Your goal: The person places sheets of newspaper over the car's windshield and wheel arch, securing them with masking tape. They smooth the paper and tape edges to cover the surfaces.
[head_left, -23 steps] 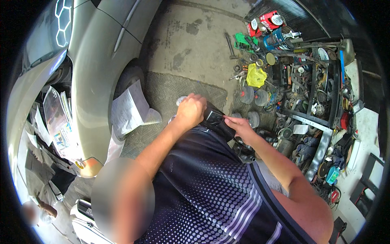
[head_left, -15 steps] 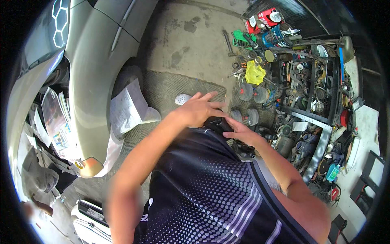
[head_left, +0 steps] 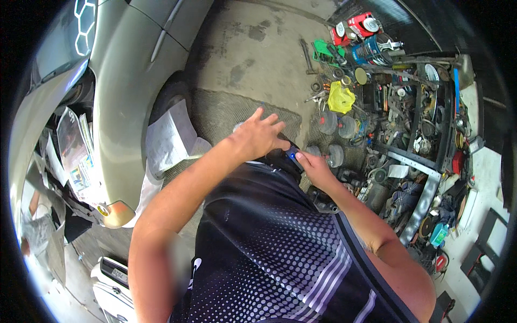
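Note:
My right hand (head_left: 316, 168) is closed around a small dark device with a blue light (head_left: 293, 155), held in front of my waist, its thumb lying along the device. Close by on the left, my left hand (head_left: 258, 135) is spread, fingers apart, its thumb tip next to the device's far end. Whether that thumb touches it I cannot tell. Below both hands is the dark patterned shirt (head_left: 269, 231) I wear. Partly behind my left hand, a pale shoe (head_left: 237, 127) shows on the textured mat (head_left: 215, 110).
A beige car (head_left: 121, 107) fills the left, with paper sheets (head_left: 171, 137) over its wheel area. On the right a metal rack (head_left: 412, 156) holds many greasy parts. Between lie a yellow bag (head_left: 341, 97), grey-and-red round weights (head_left: 327, 123) and a hammer (head_left: 308, 56).
My left hand has lifted away from the device and spread its fingers. The device's blue light now shows in my right hand. At the lower left, a person's arm and a sheet have shifted.

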The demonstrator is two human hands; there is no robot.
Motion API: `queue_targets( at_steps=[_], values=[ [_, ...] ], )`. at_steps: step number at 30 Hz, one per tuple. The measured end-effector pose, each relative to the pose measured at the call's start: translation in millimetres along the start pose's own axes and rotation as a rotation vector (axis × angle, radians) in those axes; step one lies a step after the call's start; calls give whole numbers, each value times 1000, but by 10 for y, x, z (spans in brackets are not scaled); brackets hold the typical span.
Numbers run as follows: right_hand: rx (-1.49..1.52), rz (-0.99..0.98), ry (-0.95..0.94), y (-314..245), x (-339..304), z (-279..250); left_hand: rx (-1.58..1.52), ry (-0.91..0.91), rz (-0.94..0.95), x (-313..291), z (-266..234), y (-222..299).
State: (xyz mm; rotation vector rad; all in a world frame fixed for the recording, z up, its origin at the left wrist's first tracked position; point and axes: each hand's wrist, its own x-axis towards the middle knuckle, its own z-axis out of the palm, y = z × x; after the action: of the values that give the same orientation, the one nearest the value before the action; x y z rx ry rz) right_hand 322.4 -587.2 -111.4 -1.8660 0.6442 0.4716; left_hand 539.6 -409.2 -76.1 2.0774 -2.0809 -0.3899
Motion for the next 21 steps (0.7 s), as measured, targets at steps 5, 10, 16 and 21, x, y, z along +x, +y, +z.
queue_targets(
  at_steps=[5,10,16,21],
  values=[
    [-429,-48,245,-413,172,148,-69,-52,-40,31,30,44],
    [-253,-33,-339,-424,384,-237,15,-55,-75,32,-10,127],
    [-583,13,-289,-342,377,-282,67,-75,-25,93,-73,191],
    [-720,-7,-139,-451,533,-241,-158,-5,-99,38,68,121]
  ],
)
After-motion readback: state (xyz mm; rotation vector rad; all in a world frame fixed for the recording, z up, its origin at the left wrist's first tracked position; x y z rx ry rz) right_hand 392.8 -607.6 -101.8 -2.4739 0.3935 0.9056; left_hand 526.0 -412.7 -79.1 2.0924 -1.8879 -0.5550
